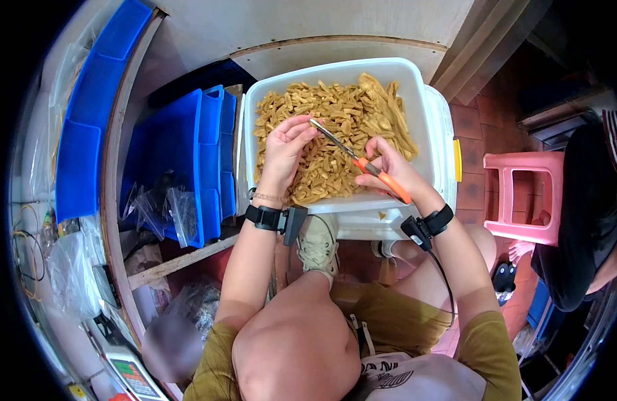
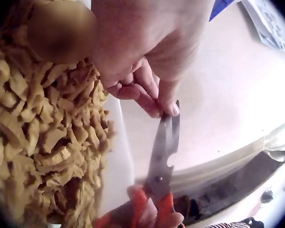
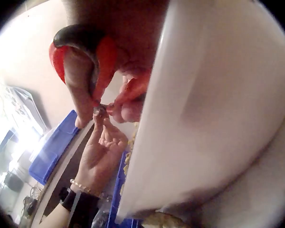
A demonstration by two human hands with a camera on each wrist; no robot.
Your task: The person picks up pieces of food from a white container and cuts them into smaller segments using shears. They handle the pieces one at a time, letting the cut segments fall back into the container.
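Observation:
My left hand point(image 1: 285, 150) point(image 2: 154, 42) pinches a small yellowish piece point(image 1: 313, 123) between thumb and fingertips, right at the tip of the scissors point(image 1: 336, 142) point(image 2: 159, 164); the fingers mostly hide it. The fingers of my right hand point(image 1: 396, 172) point(image 3: 78, 85) are through and around the orange and black handles, and the blades look nearly closed. Both hands are over a white tub point(image 1: 425, 113) full of short yellow-brown strips point(image 1: 322, 174). Longer, uncut-looking pieces point(image 1: 388, 117) lie at its back right.
Blue bins point(image 1: 211, 147) stand left of the tub, with clear plastic bags point(image 1: 181, 214) in them. A pink stool point(image 1: 526, 160) is at the right, beside another person in dark clothes point(image 1: 576, 214). A pale panel point(image 1: 308, 20) rises behind the tub. My knee and shoe point(image 1: 317, 247) are below it.

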